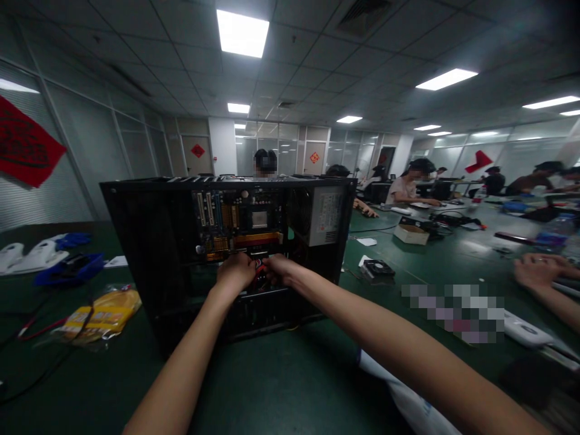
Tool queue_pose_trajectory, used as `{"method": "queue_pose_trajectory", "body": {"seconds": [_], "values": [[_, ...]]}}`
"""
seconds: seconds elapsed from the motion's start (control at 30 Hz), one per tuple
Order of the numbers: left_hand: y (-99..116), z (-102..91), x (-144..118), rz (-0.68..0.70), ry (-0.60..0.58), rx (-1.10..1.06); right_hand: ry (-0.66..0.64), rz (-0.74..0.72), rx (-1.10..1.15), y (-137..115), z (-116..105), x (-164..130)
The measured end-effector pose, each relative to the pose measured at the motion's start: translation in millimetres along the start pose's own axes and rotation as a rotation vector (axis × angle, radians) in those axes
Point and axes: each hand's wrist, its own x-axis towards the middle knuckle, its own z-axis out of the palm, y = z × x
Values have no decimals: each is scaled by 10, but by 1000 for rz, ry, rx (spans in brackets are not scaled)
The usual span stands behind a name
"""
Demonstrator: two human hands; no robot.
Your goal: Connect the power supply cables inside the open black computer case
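An open black computer case [145,254] stands upright on the green table [281,386], its side off. Inside I see the motherboard [240,226] and a grey power supply [327,214] at the upper right. Both my arms reach into the case. My left hand [235,270] and my right hand [277,269] meet just below the motherboard, fingers closed around a small bundle of red and black cables [259,267]. The fingertips are hidden inside the dark case.
A yellow packet in clear plastic [102,314] lies left of the case, with blue and white items [67,266] behind it. A small fan [378,267] and a cardboard box [411,232] sit to the right. Another person's hand [539,272] rests at the right edge; others work farther back.
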Motion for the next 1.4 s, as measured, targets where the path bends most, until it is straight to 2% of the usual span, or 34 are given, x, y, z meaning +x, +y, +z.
{"method": "queue_pose_trajectory", "body": {"seconds": [0.27,0.53,0.73,0.8,0.9,0.97,1.0,1.07,1.13,1.2,1.3,1.4], "values": [[16,12,18,-7,-8,10,10,71,19,-31,-2,31],[44,-15,6,-8,-14,31,-40,35,-7,-57,-16,117],[98,-42,-41,-10,-3,86,-69,-20,-122,-85,-59,159],[139,-52,-86,0,33,144,-79,-63,-183,-77,-97,161],[209,-69,-165,37,160,272,-30,-177,-274,-55,-141,118],[246,-83,-206,45,220,337,49,-315,-351,-48,-147,46],[258,-89,-217,40,225,354,91,-410,-403,-49,-144,-1],[262,-93,-222,41,186,357,173,-698,-647,-53,-133,-104],[241,-83,-205,55,111,338,156,-880,-746,-55,-125,-191],[204,-57,-175,95,43,315,124,-968,-752,-48,-126,-242],[156,-13,-136,161,26,315,27,-1087,-792,-25,-135,-255],[158,-3,-122,160,22,345,-27,-1154,-828,-11,-154,-245]]}}
